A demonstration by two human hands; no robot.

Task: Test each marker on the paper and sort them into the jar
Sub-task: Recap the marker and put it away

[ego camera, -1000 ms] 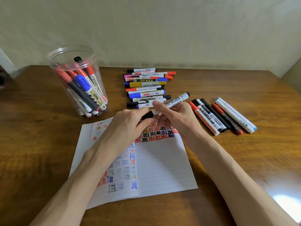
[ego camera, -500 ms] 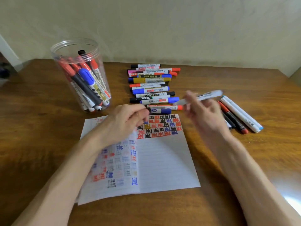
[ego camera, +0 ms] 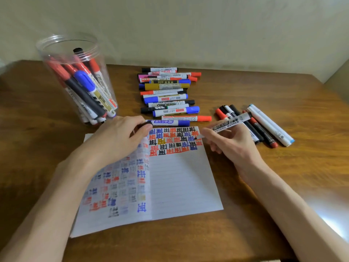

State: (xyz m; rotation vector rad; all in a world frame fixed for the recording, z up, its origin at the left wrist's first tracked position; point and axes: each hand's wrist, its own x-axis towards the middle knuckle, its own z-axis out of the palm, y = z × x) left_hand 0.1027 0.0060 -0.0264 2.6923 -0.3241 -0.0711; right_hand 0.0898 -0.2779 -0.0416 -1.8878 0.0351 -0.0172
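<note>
Change: the hands, joined on the whiteboard marker [ego camera: 229,124] a second ago, are now apart and the cap is off.
Left hand [ego camera: 117,140]: pinches the black cap [ego camera: 147,126] and rests on the paper [ego camera: 181,182] at 11 o'clock.
Right hand [ego camera: 232,146]: grips the marker at 1 o'clock, tip lowered to the paper's corner.
Meaning: the test stroke likely comes next; the jar [ego camera: 90,53] stands at 10 o'clock.
Writing: "BOARD MARKER" on the held barrel; "WHITEBOARD" in the marker row [ego camera: 166,97] at 12 o'clock.

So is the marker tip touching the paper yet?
Cannot tell: the head view puts the marker tip over the paper, but neither contact nor gap shows.
</note>
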